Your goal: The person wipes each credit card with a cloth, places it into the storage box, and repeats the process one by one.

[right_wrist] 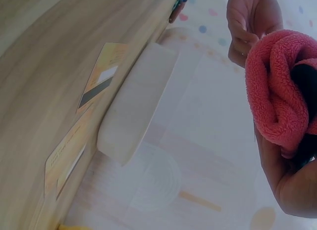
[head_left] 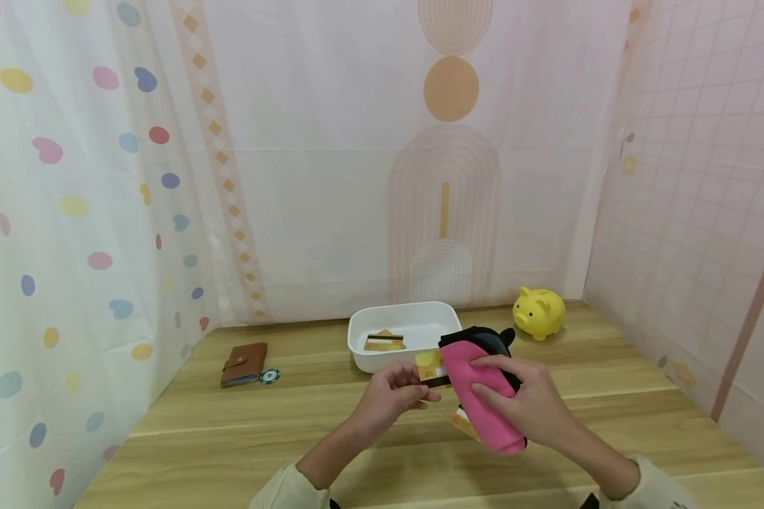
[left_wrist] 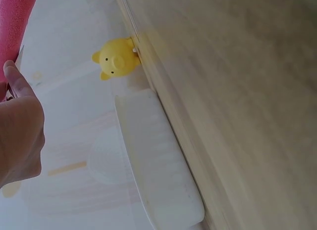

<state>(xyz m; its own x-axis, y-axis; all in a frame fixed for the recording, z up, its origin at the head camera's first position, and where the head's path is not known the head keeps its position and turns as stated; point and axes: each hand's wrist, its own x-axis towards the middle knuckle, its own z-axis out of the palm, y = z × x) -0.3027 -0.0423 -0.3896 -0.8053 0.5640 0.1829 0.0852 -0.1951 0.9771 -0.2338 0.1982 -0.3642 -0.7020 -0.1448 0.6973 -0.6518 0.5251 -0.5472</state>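
Observation:
My right hand [head_left: 528,399] grips a pink fuzzy pouch [head_left: 467,375] with black trim, held tilted above the table. In the right wrist view the pouch [right_wrist: 275,91] shows thick folds and a dark part. My left hand [head_left: 391,396] is close to its left side and pinches a yellow bank card [head_left: 429,364] with a black stripe, whose right end goes behind or into the pouch; I cannot tell which. Under the pouch lie cards on the table, one striped card [right_wrist: 99,76] and a second card [right_wrist: 67,156].
Behind the hands stands a white bin [head_left: 414,325] with cards [head_left: 385,343] inside. A yellow piggy bank [head_left: 540,313] is at the back right. On the left lie a brown wallet [head_left: 245,362] and a poker chip [head_left: 269,376]. Curtains enclose the wooden table [head_left: 229,438].

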